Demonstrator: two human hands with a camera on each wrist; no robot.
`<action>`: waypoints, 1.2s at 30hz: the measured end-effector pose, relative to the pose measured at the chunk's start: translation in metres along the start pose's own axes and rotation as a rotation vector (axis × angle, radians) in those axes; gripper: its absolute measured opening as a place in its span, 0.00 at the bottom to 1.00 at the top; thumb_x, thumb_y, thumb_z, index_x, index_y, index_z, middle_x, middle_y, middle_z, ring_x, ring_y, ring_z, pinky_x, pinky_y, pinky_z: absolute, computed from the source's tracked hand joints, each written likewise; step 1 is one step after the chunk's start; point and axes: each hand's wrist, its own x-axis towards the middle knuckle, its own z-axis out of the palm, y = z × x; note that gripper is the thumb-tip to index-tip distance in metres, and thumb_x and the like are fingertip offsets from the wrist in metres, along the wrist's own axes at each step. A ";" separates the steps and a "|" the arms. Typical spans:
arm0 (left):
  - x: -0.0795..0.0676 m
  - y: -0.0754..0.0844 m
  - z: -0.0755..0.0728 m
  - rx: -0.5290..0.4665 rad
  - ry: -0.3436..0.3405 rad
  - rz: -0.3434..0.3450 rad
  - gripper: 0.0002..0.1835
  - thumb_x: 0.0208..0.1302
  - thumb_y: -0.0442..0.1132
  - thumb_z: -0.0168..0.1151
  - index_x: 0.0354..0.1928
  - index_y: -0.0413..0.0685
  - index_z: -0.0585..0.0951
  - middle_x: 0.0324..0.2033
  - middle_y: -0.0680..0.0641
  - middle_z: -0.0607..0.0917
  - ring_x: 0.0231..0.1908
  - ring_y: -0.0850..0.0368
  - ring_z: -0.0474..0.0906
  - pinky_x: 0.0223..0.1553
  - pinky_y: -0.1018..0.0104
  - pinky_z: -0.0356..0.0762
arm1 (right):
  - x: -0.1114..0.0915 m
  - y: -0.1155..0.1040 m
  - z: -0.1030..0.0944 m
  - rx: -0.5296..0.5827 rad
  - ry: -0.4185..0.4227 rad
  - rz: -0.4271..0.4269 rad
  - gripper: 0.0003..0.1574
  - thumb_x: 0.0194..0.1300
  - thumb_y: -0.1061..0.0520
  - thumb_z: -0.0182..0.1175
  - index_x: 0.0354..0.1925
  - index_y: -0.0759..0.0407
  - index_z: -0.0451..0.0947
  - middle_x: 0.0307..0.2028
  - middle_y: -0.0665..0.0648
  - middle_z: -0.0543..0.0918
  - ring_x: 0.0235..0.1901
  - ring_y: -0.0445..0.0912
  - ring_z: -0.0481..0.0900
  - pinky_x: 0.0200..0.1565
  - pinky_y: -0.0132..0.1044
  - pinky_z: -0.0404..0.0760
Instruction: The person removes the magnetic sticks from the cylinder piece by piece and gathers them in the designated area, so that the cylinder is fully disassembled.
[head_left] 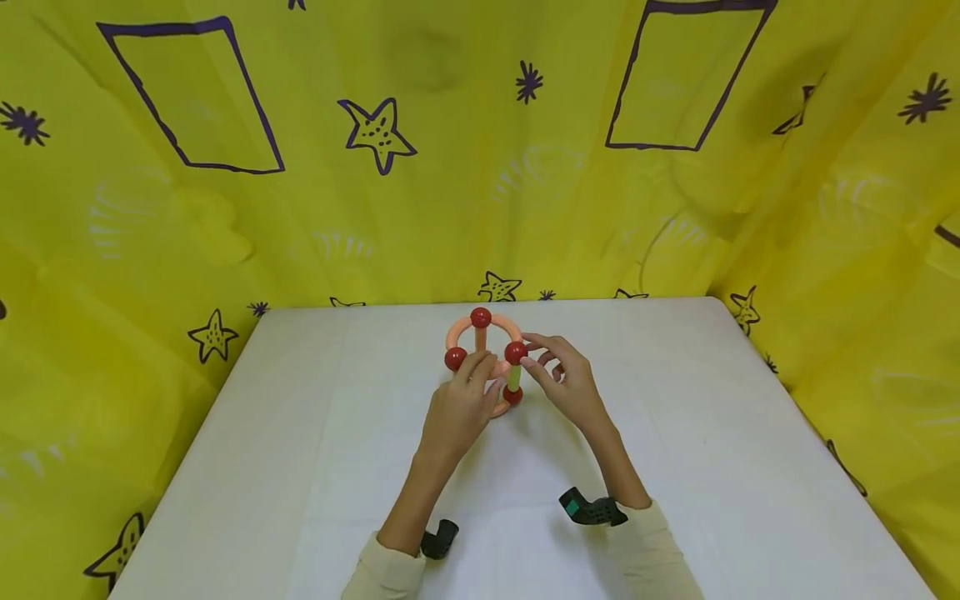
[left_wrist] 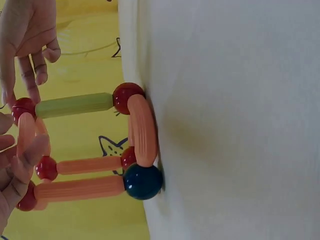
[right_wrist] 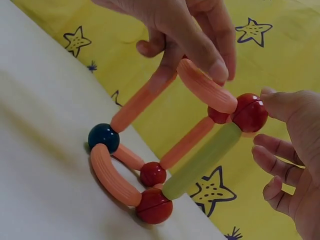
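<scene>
We see the left hand pinching a curved orange stick, while the right hand pinches a red ball, other fingers loose. Beyond, in the middle, the tower looks joined; we think little is left.

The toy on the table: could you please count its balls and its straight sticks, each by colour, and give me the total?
Red balls: 5
Blue ball: 1
Orange straight sticks: 2
Green straight stick: 1
Total: 9
</scene>
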 end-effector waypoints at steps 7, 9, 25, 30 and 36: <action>-0.001 0.004 0.014 -0.048 -0.013 -0.060 0.21 0.56 0.38 0.73 0.50 0.38 0.80 0.45 0.42 0.84 0.39 0.51 0.86 0.37 0.66 0.84 | -0.001 -0.001 0.007 0.033 -0.014 0.020 0.24 0.63 0.55 0.66 0.58 0.53 0.78 0.47 0.57 0.84 0.37 0.45 0.78 0.31 0.33 0.76; -0.001 0.005 0.017 -0.044 -0.001 -0.081 0.20 0.57 0.39 0.72 0.49 0.38 0.81 0.43 0.43 0.84 0.37 0.51 0.86 0.35 0.65 0.84 | -0.001 -0.001 0.008 0.038 -0.014 0.018 0.25 0.63 0.55 0.66 0.58 0.53 0.78 0.46 0.57 0.84 0.37 0.45 0.78 0.31 0.33 0.76; 0.004 0.005 0.019 -0.055 0.017 -0.141 0.14 0.60 0.43 0.70 0.44 0.44 0.83 0.38 0.47 0.85 0.28 0.56 0.84 0.31 0.69 0.83 | 0.000 0.002 0.014 0.090 0.017 0.008 0.23 0.62 0.57 0.67 0.57 0.55 0.79 0.44 0.58 0.84 0.36 0.45 0.77 0.29 0.31 0.72; 0.004 0.004 0.019 -0.057 0.018 -0.155 0.14 0.58 0.42 0.72 0.44 0.44 0.84 0.37 0.47 0.86 0.28 0.54 0.85 0.30 0.69 0.83 | 0.000 0.000 0.016 0.057 0.034 0.014 0.24 0.61 0.61 0.67 0.56 0.62 0.79 0.43 0.62 0.84 0.35 0.49 0.77 0.28 0.34 0.71; 0.005 0.003 0.019 -0.053 0.027 -0.151 0.14 0.57 0.43 0.72 0.44 0.45 0.85 0.37 0.47 0.86 0.29 0.55 0.86 0.29 0.70 0.82 | 0.000 -0.021 0.012 0.051 0.039 0.016 0.22 0.61 0.64 0.66 0.54 0.68 0.78 0.40 0.65 0.83 0.34 0.50 0.75 0.27 0.35 0.69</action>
